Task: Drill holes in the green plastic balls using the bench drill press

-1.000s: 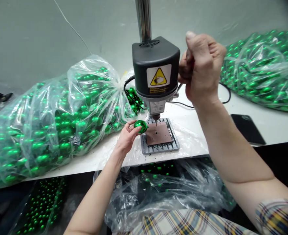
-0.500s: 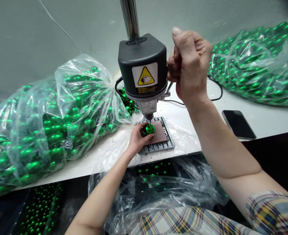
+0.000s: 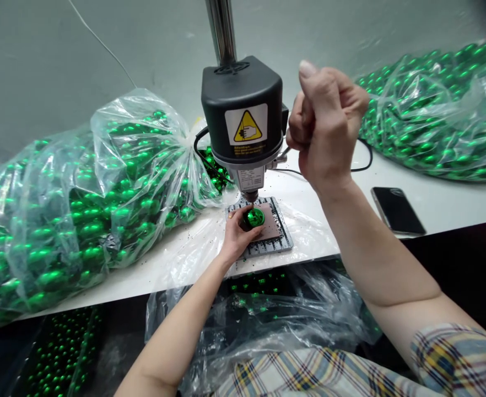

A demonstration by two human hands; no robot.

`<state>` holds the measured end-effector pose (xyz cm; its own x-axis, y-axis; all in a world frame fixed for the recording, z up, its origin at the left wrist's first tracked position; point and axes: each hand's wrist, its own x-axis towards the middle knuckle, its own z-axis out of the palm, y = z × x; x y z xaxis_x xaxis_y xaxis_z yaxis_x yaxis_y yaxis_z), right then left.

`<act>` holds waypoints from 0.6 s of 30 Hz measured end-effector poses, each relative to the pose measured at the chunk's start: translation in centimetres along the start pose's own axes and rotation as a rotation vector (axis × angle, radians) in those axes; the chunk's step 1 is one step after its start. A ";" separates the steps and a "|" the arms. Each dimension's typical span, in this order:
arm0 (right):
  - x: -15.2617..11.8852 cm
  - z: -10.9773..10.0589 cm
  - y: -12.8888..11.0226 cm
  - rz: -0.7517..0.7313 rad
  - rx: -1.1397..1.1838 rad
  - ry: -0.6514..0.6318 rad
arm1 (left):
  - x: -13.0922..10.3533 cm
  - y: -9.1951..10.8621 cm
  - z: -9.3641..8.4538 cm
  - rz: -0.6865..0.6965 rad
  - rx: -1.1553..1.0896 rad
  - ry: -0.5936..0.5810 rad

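My left hand [image 3: 238, 230] is closed on a shiny green round piece [image 3: 256, 217], thumb at the near side and fingers at the far side. The piece is just under the chuck of a drill press [image 3: 243, 118]; whether the bit touches it I cannot make out. Beneath is a pinkish-brown board [image 3: 271, 221] on the slotted metal base [image 3: 285, 238], scattered with dark chips. Raised at the right of the drill head, my right hand [image 3: 329, 121] is curled in a fist around the press's feed handle, whose grip is mostly hidden by the fingers.
A large clear bag of green balls [image 3: 114, 204] lies on the left of the white table [image 3: 309, 209]; another bag [image 3: 437, 121] is at the back right. A black phone [image 3: 398, 210] lies near the right edge. Clear plastic [image 3: 243, 325] with green pieces hangs below the table edge.
My right hand has moved slightly down and to the right, away from the drill head. My left hand and the green piece have shifted a little to the right.
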<state>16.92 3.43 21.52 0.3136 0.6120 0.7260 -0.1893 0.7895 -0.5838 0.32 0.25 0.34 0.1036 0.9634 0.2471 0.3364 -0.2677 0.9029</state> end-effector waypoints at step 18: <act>-6.5 -2.4 1.1 -0.236 -0.081 0.067 | -0.1 0.0 0.0 -0.006 -0.043 -0.032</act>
<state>16.87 0.24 15.27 0.4021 0.4051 0.8211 -0.0294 0.9021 -0.4306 0.34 0.19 0.31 0.1313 0.9641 0.2307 0.2965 -0.2602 0.9189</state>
